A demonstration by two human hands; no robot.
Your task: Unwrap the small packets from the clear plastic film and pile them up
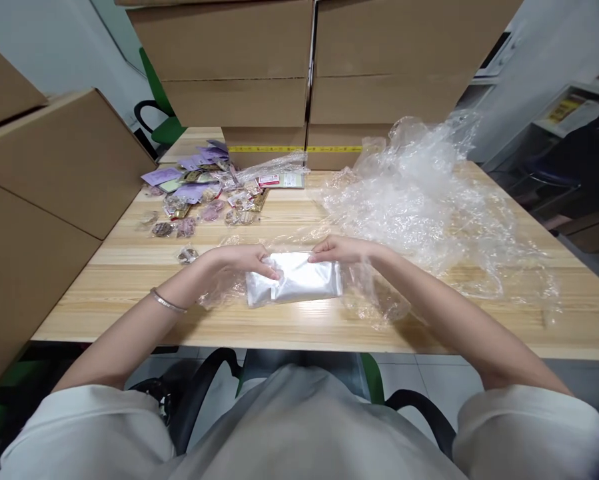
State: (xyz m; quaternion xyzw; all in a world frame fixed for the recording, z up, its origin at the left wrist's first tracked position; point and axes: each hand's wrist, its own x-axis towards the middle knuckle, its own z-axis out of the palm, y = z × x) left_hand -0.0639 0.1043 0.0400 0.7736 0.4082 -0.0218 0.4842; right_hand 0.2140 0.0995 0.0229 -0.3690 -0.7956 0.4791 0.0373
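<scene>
A flat silver foil pouch [306, 279] is held just above the front part of the wooden table. My left hand [246, 260] pinches its left end, thumb on the top face. At the pouch's upper right edge, my right hand [336, 250] grips with thumb and bent fingers. Clear plastic wrap [374, 293] lies around and under both hands and the pouch; whether the hands hold some of it too, I cannot tell. A small wrapped item [187, 254] lies on the table left of my left wrist.
A big heap of crumpled clear plastic film [414, 193] covers the table's right side. Purple packets [194, 193] and several small wrapped pieces lie at the back left. Large cardboard boxes [239, 60] stand along the back, and another box [54, 167] stands at the left.
</scene>
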